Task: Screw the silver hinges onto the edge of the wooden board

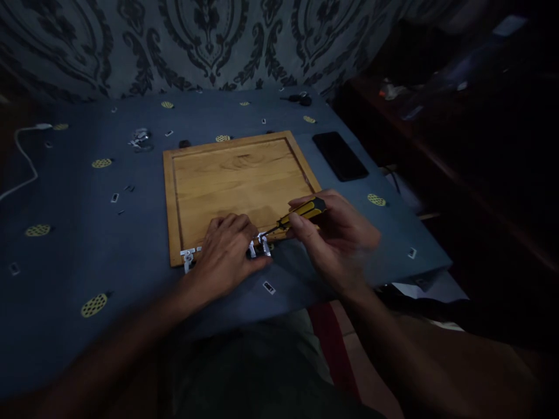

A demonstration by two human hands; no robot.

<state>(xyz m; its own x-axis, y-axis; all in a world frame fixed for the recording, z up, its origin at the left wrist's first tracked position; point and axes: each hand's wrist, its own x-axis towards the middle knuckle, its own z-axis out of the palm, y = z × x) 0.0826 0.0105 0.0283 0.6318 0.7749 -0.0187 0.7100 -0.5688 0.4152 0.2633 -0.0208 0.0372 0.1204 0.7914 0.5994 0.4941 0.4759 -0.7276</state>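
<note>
A wooden panel [236,180] with a raised frame lies flat on the cloth-covered table. Metal hinge [265,245] sits at its near edge, right of centre. My left hand [229,247] bears down on that edge, fingers curled on the wood and thumb below, around the hinge, which it partly hides. In my right hand [334,233] is a screwdriver [301,214] with a yellow and black handle, gripped between thumb and fingers. Its tip points down-left and meets the hinge. A second metal hinge [188,258] is on the panel's near left corner.
Loose metal parts [140,137] and small dark pieces [129,188] lie left of the panel. A black phone [340,156] rests to its right. Dark keys or a similar item [301,99] lie at the back. A white cable [26,154] runs along the left. Patterned fabric [209,43] stands behind.
</note>
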